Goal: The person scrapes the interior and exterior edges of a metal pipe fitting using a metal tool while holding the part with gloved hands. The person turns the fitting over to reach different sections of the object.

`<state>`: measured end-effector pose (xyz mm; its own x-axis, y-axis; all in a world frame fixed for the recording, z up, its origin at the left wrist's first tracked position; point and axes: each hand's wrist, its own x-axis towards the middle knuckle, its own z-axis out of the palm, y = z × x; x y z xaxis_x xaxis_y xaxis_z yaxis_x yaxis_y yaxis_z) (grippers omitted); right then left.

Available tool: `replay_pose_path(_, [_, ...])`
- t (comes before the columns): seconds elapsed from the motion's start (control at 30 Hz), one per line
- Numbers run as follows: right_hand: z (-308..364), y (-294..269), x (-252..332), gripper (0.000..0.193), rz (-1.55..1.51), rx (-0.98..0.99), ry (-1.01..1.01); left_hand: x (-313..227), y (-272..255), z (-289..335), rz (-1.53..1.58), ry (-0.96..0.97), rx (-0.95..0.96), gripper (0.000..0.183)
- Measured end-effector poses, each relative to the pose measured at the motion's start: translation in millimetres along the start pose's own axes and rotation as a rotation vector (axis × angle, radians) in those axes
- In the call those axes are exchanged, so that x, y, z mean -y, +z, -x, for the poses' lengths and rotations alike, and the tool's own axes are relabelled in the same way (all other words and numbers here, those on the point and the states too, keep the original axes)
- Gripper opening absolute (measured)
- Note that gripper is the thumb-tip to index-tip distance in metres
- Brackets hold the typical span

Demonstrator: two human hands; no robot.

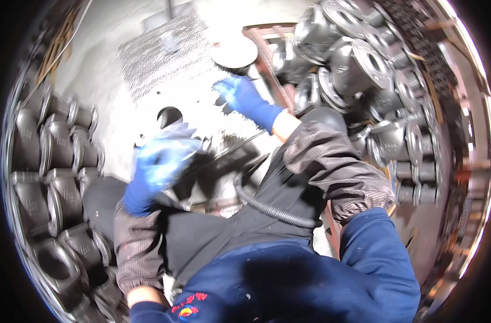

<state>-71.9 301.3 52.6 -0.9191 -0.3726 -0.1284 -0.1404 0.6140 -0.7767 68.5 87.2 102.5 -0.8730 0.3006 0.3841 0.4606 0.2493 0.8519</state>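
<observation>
My left hand (167, 159), in a blue glove, is blurred over a bright worktop (194, 105). Its fingers look stretched and apart, and I see nothing held in them. Just beyond its fingertips is a dark round hole (170, 115) in the worktop. My right hand (240, 97), gloved in blue too, is over the worktop's right part. Motion smears its fingers, so whether it grips anything cannot be made out. Nearest to it on the far side is a pale round disc (235, 52). A textured metal sheet (162, 54) covers the worktop's far left.
Dark flanged pipe fittings (57, 145) stand in rows at the left. More grey flanged fittings (361, 67) are heaped at the right, beside a reddish-brown frame (272, 72). A ribbed black hose (275, 211) curves across my lap.
</observation>
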Motion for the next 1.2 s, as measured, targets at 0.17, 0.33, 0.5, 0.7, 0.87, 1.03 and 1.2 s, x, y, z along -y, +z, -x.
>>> replay_pose_path(0.17, [25.3,24.6,-16.6,0.04,-0.406,0.191,0.02,76.6,-66.6,11.6,-0.339,-0.211,-0.378,0.035])
replay_pose_path(0.33, [37.1,32.2,10.5,0.036,-0.436,0.05,0.062,113.9,-42.7,4.2,0.422,-0.667,-0.352,0.043])
replay_pose_path(0.5, [42.5,46.8,3.7,0.03,-0.584,-0.094,0.181,85.3,-33.2,-7.1,0.127,-0.663,-0.274,0.043])
replay_pose_path(0.7, [89.5,21.3,-13.9,0.02,-0.791,-0.252,0.262,52.0,-8.7,-11.8,0.044,-0.688,0.061,0.035])
replay_pose_path(0.87, [166.9,-46.9,-10.3,0.022,-1.022,-0.295,0.364,36.9,38.9,-19.6,-0.026,-0.331,0.259,0.032])
replay_pose_path(1.03, [212.2,-93.0,-84.1,0.022,0.077,-0.733,-0.149,15.4,135.3,-62.3,0.146,-0.244,0.341,0.035])
replay_pose_path(1.2, [253.4,-139.6,-132.1,0.023,-0.712,-0.962,0.219,13.5,253.6,-113.1,0.535,-0.741,0.33,0.038])
